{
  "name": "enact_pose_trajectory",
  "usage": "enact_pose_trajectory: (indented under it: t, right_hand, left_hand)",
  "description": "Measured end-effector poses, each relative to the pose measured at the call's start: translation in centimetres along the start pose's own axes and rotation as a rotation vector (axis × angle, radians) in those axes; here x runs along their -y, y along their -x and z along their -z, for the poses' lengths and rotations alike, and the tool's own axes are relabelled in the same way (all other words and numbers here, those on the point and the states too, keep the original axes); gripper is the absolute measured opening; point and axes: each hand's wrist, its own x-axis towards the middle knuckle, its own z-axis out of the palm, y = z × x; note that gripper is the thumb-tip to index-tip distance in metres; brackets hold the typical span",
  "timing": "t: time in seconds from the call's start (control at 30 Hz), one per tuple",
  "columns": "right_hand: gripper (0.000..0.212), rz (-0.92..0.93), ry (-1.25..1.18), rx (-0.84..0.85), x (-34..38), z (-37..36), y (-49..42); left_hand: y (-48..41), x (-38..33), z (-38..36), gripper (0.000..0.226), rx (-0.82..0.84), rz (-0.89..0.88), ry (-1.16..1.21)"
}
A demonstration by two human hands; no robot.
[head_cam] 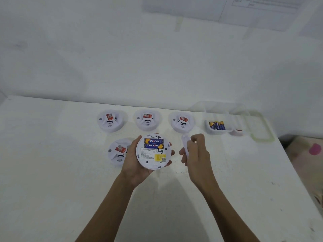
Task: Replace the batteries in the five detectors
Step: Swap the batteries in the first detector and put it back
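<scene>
Our left hand [131,160] cups the upturned detector [153,154], its exposed batteries [153,143] lying nine-to-three. At its three o'clock, our right hand [197,154] grips the white cover [185,143], long axis upright.

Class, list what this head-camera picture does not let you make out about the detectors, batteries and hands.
- Held detector, head view: label print too small to read; front face turned away in the left hand.
- White piece in the right hand: fingers cover most of it.
- Batteries in the clear box: blurred, count unclear.
- Four detectors on the table: undersides hidden, lying face up.
- Wall sheet: blurred, cut by the top edge.
</scene>
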Motion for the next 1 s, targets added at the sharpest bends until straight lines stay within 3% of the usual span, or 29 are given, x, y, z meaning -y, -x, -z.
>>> enact_pose_trajectory:
  t: [0.07, 0.2, 0.3, 0.5, 0.57, 0.67, 0.87, 1.0]
  right_hand:
    - [0.003, 0.129, 0.052, 0.043, 1.9, 0.3, 1.5]
    - [0.024, 0.224, 0.131, 0.114, 3.2, -0.7, 3.0]
    - [0.043, 0.314, 0.338, 0.052, 2.8, -1.9, 3.4]
    - [0.046, 0.5, 0.647, -0.209, 2.3, -3.8, 3.3]
    - [0.047, 0.513, 0.648, -0.229, 2.3, -4.2, 3.2]
    - [0.05, 0.499, 0.664, -0.242, 2.3, -4.9, 3.0]
    - [0.049, 0.51, 0.666, -0.262, 2.0, -5.2, 2.9]
    - [0.049, 0.53, 0.687, -0.272, 1.9, -5.4, 2.8]
  left_hand:
    - [0.2, 0.2, -0.7, 0.053, 0.014, -0.046, -0.025]
    - [0.7, 0.6, -2.3, 0.041, -0.177, -0.163, -0.092]
    - [0.6, 0.5, -2.4, 0.037, -0.201, -0.222, -0.131]
    - [0.8, 0.7, -2.6, 0.035, -0.257, -0.261, -0.2]
    - [0.8, 0.7, -2.7, 0.034, -0.302, -0.248, -0.179]
    - [0.7, 0.8, -2.7, 0.058, -0.336, -0.199, -0.147]
    - [0.8, 0.8, -3.0, 0.045, -0.368, -0.219, -0.233]
    - [0.7, 0.9, -3.0, 0.051, -0.362, -0.213, -0.205]
